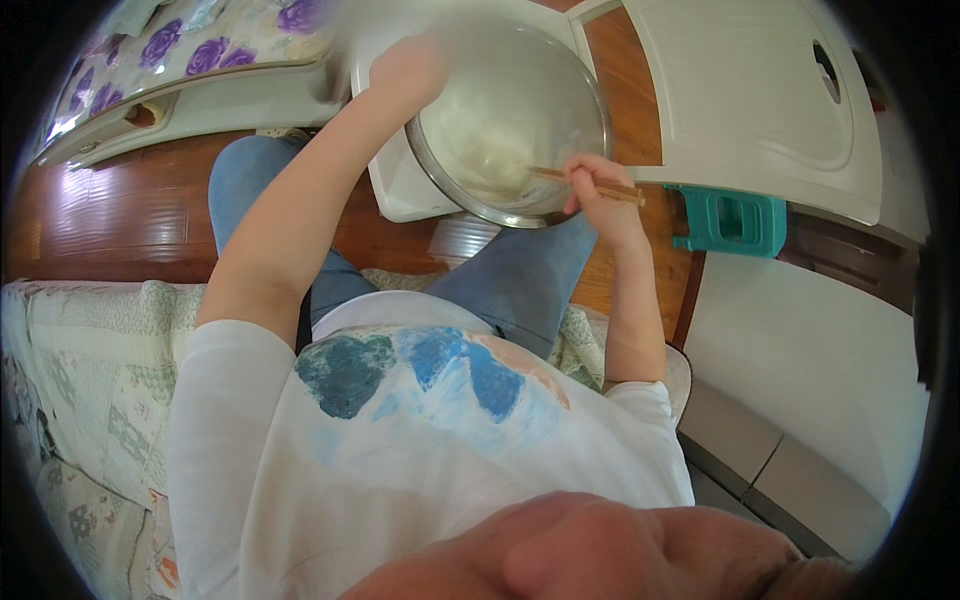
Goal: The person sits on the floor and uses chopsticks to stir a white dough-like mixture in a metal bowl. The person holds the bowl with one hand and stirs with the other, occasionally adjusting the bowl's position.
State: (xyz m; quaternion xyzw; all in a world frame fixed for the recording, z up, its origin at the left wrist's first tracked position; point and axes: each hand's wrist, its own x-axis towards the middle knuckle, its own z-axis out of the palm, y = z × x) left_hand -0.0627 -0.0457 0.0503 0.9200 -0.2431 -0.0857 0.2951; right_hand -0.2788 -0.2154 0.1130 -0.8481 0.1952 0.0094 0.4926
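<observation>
A large stainless steel bowl (pixel 592 112) stands before me at the top middle, with a pale, flour-like substance (pixel 495 161) in it. My right hand (pixel 600 187) grips a pair of wooden chopsticks (pixel 551 174) over the bowl's near right rim. Their tips point down into the pale substance. My left hand (pixel 409 71) is at the bowl's left rim with its fingers curled. A hazy blur covers its far side, so whether it holds anything is hidden. Under the bowl is a white plastic surface (pixel 401 187).
A table with a purple-rose cloth (pixel 206 56) is at upper left. To the right are a white plastic chair (pixel 750 97) with a slot and a teal plastic stool (pixel 769 225). A quilted sofa cover (pixel 105 375) lies at left, above wooden floor (pixel 135 202).
</observation>
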